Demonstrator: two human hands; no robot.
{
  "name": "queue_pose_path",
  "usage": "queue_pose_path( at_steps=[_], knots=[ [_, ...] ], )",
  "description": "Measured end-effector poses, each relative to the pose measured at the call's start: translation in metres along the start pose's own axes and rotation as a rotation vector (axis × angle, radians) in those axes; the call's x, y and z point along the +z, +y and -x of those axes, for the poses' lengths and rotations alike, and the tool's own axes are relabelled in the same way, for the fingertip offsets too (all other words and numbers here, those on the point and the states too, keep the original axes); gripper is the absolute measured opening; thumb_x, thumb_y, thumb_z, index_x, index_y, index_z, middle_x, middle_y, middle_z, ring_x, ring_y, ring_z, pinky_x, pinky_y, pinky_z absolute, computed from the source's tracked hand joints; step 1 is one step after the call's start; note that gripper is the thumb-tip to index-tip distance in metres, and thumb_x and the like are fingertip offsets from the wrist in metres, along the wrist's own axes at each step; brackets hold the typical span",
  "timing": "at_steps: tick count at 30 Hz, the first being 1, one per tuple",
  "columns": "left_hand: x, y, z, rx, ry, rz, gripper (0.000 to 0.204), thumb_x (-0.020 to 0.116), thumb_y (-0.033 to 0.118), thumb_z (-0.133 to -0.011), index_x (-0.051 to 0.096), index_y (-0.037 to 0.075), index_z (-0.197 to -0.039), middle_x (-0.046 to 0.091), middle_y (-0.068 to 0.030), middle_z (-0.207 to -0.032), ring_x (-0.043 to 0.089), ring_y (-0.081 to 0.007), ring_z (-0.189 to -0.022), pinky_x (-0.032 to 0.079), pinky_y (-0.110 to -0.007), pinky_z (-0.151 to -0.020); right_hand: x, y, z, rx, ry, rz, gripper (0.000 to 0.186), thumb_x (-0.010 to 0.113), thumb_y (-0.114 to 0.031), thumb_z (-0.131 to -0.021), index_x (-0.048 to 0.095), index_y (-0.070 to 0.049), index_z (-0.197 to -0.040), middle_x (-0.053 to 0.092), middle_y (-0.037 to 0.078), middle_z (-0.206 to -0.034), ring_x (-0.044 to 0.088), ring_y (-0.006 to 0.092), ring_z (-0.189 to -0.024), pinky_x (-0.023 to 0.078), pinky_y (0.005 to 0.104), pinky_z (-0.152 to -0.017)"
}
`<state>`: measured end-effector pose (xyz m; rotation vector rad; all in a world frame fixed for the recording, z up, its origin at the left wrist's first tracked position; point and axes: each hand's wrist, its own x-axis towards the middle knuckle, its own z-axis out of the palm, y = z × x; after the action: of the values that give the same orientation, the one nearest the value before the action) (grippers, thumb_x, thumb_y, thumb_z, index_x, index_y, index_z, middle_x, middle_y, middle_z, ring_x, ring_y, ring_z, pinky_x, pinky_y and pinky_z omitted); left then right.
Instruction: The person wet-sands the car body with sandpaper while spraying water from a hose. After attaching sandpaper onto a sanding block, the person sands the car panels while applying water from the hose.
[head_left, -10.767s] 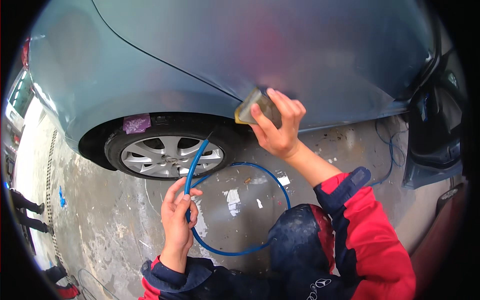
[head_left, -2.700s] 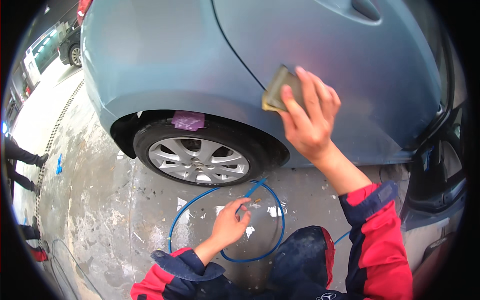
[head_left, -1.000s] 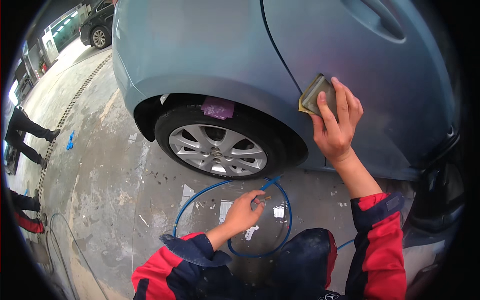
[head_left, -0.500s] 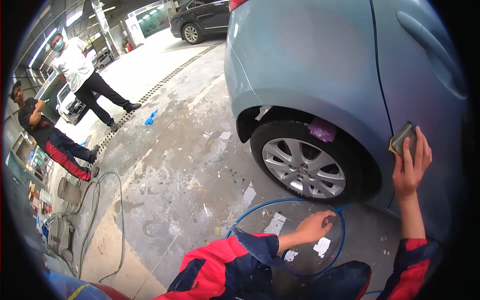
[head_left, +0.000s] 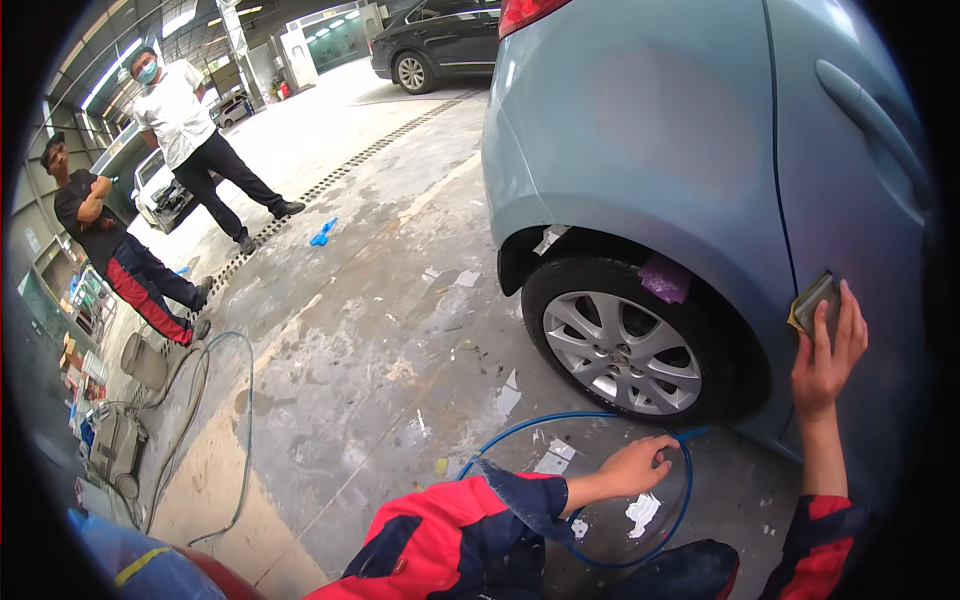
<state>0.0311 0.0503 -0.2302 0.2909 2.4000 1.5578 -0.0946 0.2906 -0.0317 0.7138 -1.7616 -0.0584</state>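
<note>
One grey, yellow-edged block point(head_left: 814, 299) lies against the blue-grey car door point(head_left: 825, 200), just beside the panel seam point(head_left: 783, 200) and to the upper right of the wheel point(head_left: 620, 355), pinched between thumb and fingers of the right hand point(head_left: 823, 366). Rubbing the panel with it seems the step in hand, and the next stroke probably calls for flat, even pressure near that seam. The left hand point(head_left: 637, 466) is half curled beside the blue hose point(head_left: 590, 414); whether it grips it I cannot tell.
</note>
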Motion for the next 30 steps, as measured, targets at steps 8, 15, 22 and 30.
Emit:
queue_pose_path(
  at_steps=[8,15,22,30],
  knots=[
    [0.004,-0.009,-0.002,0.066,0.083,-0.063,0.044,0.070,0.022,-0.096,0.066,0.010,-0.139,0.075,-0.0160,-0.111,0.072,-0.0376,-0.101,0.056,-0.047,-0.090,-0.002,-0.002,-0.006,-0.015,0.002,-0.011,0.049,0.078,-0.004,-0.088,0.070,-0.001,-0.137,0.061,0.028,-0.149,0.059,0.0453,-0.134,0.042,0.0528,-0.112],
    [-0.001,-0.002,0.002,0.028,0.101,-0.042,0.044,0.071,0.024,-0.096,0.068,0.015,-0.139,0.076,-0.0088,-0.108,0.069,-0.0222,-0.077,0.057,-0.038,-0.076,-0.007,-0.001,-0.007,0.025,0.008,-0.029,0.052,0.082,-0.004,-0.077,0.073,-0.002,-0.127,0.060,0.028,-0.150,0.061,0.0428,-0.131,0.041,0.0514,-0.108],
    [-0.006,0.006,0.004,-0.042,0.055,-0.027,0.044,0.072,0.025,-0.096,0.069,0.014,-0.138,0.077,-0.0075,-0.106,0.067,-0.0223,-0.076,0.057,-0.038,-0.075,-0.007,0.000,-0.008,0.028,-0.011,-0.048,0.050,0.080,-0.004,-0.076,0.074,-0.002,-0.125,0.061,0.027,-0.150,0.061,0.0409,-0.131,0.040,0.0509,-0.108],
    [-0.006,0.009,0.005,-0.051,0.059,-0.035,0.044,0.073,0.025,-0.096,0.069,0.015,-0.138,0.076,-0.0064,-0.106,0.065,-0.0203,-0.074,0.056,-0.036,-0.074,-0.010,0.003,-0.001,0.027,-0.034,-0.037,0.050,0.081,-0.004,-0.074,0.074,-0.001,-0.124,0.062,0.026,-0.148,0.061,0.0397,-0.131,0.041,0.0501,-0.106]
  ],
)
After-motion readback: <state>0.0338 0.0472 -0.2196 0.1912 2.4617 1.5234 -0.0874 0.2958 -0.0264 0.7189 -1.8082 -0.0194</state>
